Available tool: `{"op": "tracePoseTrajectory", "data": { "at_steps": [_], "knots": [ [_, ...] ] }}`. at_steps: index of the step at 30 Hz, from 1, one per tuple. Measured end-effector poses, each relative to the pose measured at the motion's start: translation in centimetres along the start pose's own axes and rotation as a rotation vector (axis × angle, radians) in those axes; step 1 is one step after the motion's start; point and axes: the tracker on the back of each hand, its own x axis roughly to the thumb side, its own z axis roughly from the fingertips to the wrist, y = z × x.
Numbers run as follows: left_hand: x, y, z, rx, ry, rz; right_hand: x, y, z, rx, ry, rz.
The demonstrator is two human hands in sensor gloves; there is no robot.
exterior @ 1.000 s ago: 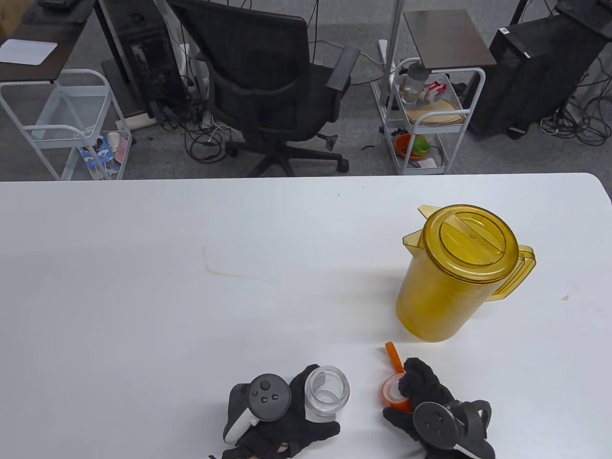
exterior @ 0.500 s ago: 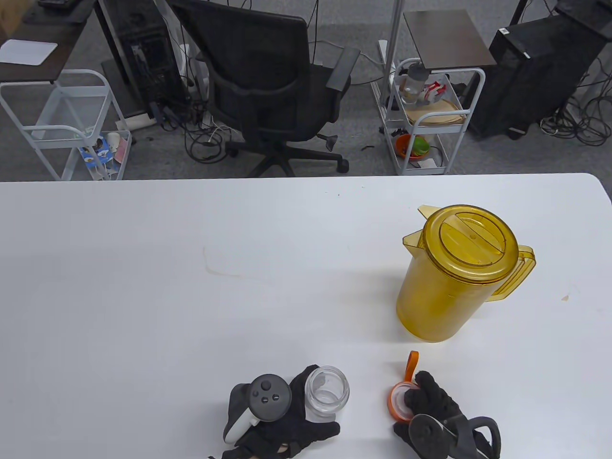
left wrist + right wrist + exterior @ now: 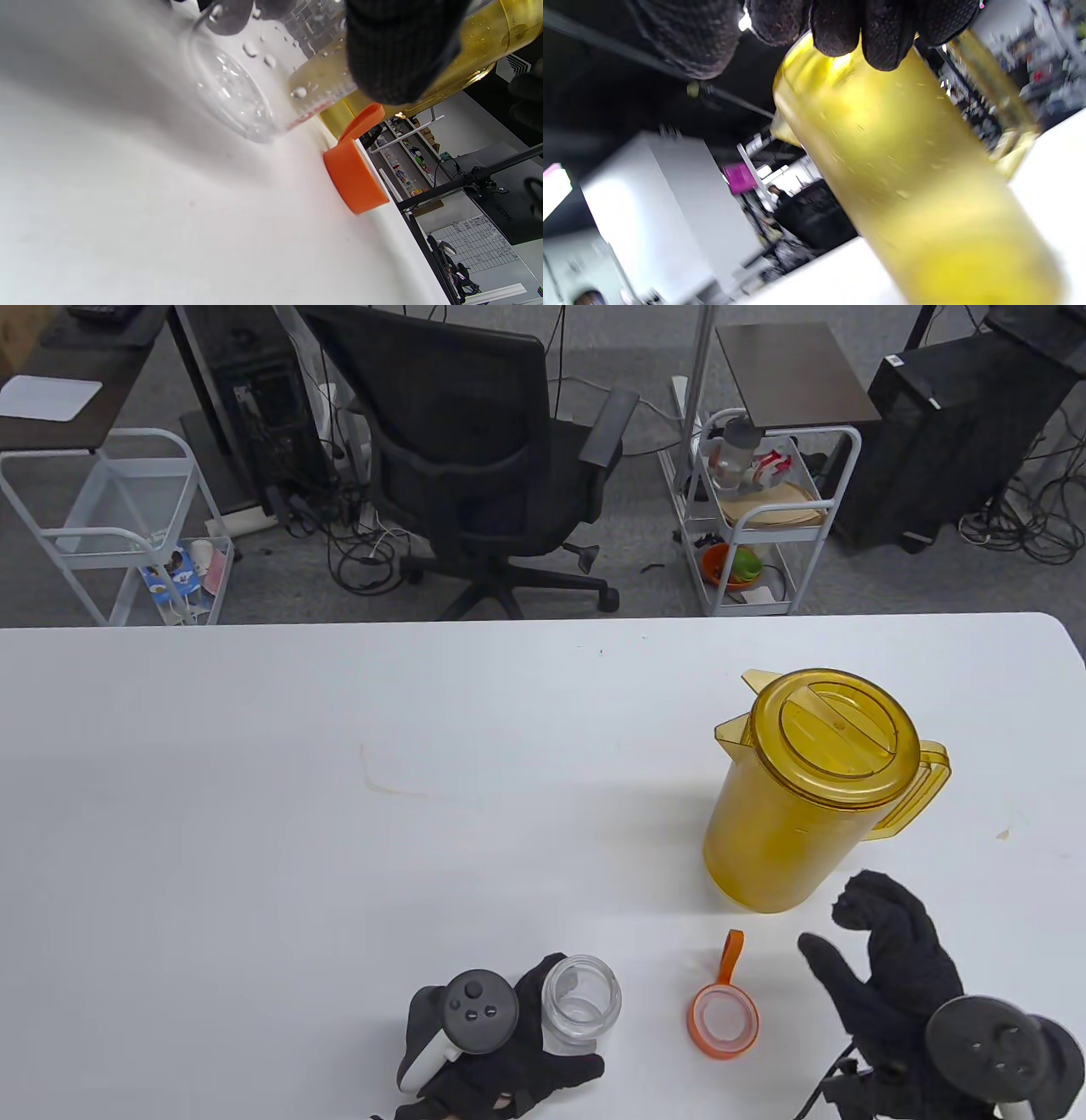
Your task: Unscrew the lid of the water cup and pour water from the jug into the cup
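A clear cup [image 3: 581,1003] stands uncapped near the table's front edge, and my left hand [image 3: 543,1035] grips it from the near side. In the left wrist view the cup [image 3: 237,84] is wet inside. Its orange lid [image 3: 723,1018] lies upside down on the table to the right of the cup, loop strap pointing away; the lid [image 3: 354,182] also shows in the left wrist view. The amber jug [image 3: 806,793], lid on, stands at the right. My right hand [image 3: 874,937] hovers just in front of the jug [image 3: 903,182], fingers loosely curled and holding nothing.
The white table [image 3: 339,814] stretches wide to the left and behind. Beyond its far edge stand a black office chair [image 3: 484,466] and two wire carts [image 3: 764,517].
My right hand let go of the orange lid, left it on the table, and moved right and forward toward the jug. The left hand and cup stayed put.
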Motion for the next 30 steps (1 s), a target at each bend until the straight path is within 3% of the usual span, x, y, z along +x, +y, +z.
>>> {"op": "tracePoseTrajectory", "data": {
  "at_steps": [3, 8, 19, 24, 27, 30],
  "knots": [
    [0.0, 0.0, 0.0, -0.001, 0.0, 0.002, -0.2, -2.1, -3.1, -0.102, -0.001, -0.088],
    [0.0, 0.0, 0.0, -0.009, -0.003, 0.01, -2.5, -3.2, -5.8, -0.251, -0.039, -0.175],
    [-0.1, 0.0, 0.0, -0.012, -0.001, 0.012, -13.3, -0.8, -8.6, -0.128, 0.195, -0.506],
    [-0.1, 0.0, 0.0, -0.015, -0.001, 0.013, -15.5, 0.6, -8.8, -0.007, 0.245, -0.499],
    [-0.2, 0.0, 0.0, -0.026, 0.002, 0.023, -15.7, 1.2, -8.8, -0.029, 0.233, -0.528],
    [-0.3, 0.1, -0.1, -0.028, 0.004, 0.031, -15.0, 1.5, -8.8, -0.069, 0.256, -0.423]
  ]
}}
